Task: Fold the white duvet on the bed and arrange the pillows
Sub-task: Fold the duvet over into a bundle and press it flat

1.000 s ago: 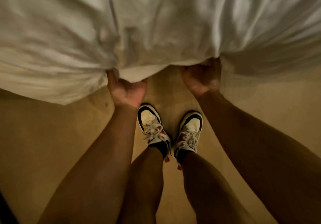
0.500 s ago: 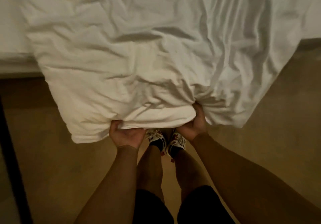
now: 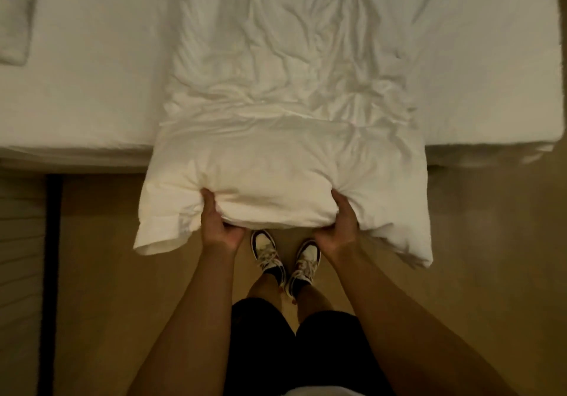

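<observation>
White sneakers (image 3: 285, 259) stand on tan floor (image 3: 491, 242) beside a dark strip (image 3: 53, 272).

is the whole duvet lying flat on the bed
No, the near end of the duvet overhangs the bed, gripped by the left hand and right hand.

a single head-worn wide-angle view looks steeply down from standing height, facing the bed (image 3: 76, 88) edge (hands and feet near, mattress beyond).
</observation>
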